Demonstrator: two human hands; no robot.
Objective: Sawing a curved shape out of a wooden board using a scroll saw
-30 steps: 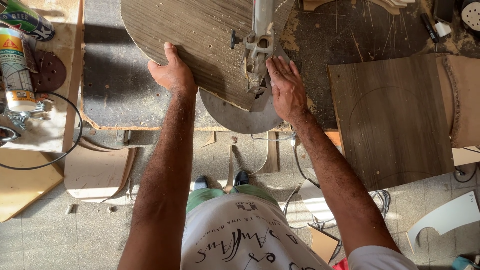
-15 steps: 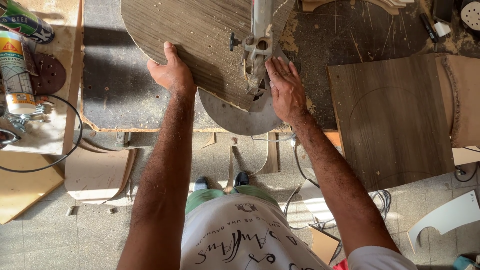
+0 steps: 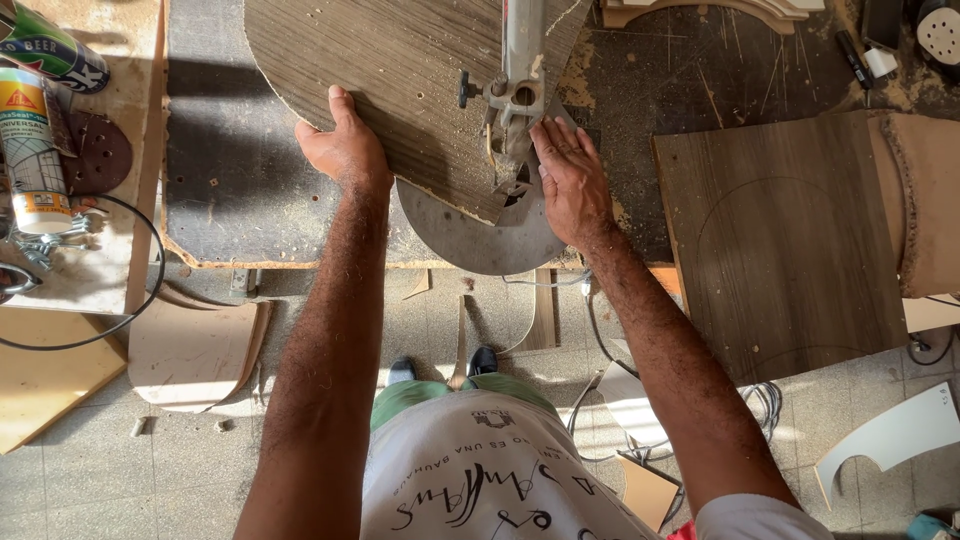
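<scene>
A large wood-grain panel (image 3: 400, 80) with a rounded edge lies on the dark saw table (image 3: 220, 190). My left hand (image 3: 345, 145) grips its curved left edge, thumb on top. My right hand (image 3: 570, 180) lies flat, fingers spread, on the panel's right side beside the metal blade guide (image 3: 515, 95) of a band saw. A round grey metal plate (image 3: 480, 235) sticks out under the panel toward me. Sawdust lies scattered over the panel.
A square wood-grain board (image 3: 780, 250) with a drawn arc lies at the right. Cans, a tube (image 3: 30, 150) and a sanding disc (image 3: 100, 150) sit on a side table at left. Offcuts (image 3: 190, 350), cables (image 3: 620, 400) and a white cut piece (image 3: 890, 435) litter the tiled floor.
The panel and both hands have shifted only slightly; the grip looks the same.
</scene>
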